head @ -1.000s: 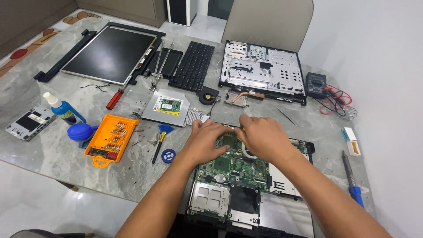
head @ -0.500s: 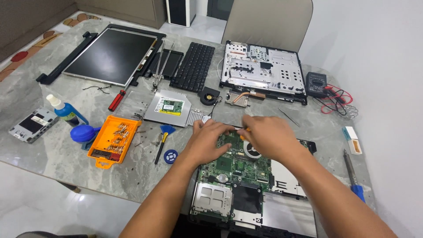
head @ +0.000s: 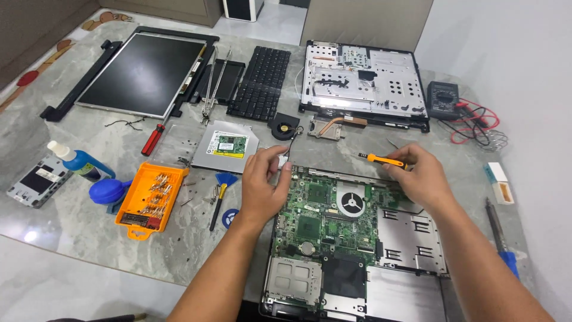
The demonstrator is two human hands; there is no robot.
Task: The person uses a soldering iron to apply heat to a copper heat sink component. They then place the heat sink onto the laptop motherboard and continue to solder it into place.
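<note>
At six o'clock on the tabletop (head: 71, 226), right under my view, I see the opened laptop base (head: 357, 244) with its green circuit board (head: 322, 211) bare and a round fan (head: 351, 201) set near its top edge. My left hand (head: 262, 185) rests on the board's upper left corner at about nine o'clock of the base, its grip pinched on a small pale part (head: 282, 160) that trails a thin dark wire (head: 293, 137). My right hand (head: 420, 176) sits at the base's upper right, about one o'clock, its grip clenched around a small screwdriver (head: 381, 159) with an orange handle, held level and pointing left, just above the base's top edge.

Working outward: just beyond the top edge lie a loose black fan (head: 283, 125) and a copper heat pipe (head: 336, 125), with a silver optical drive (head: 226, 146) at eleven o'clock. Left of my left hand, at nine o'clock, are a blue brush (head: 221, 189) and an orange parts tray (head: 150, 200) holding screws, then a blue air blower (head: 106, 192) and a blue bottle (head: 80, 161). A red-handled screwdriver (head: 154, 138) lies above the tray. Farther off at twelve o'clock sit a black keyboard (head: 259, 83) and a silver laptop cover (head: 363, 83); the screen panel (head: 146, 74) lies at ten o'clock. A multimeter (head: 442, 98) with red leads is at two o'clock, and a blue-handled tool (head: 499, 238) lies at three o'clock.
</note>
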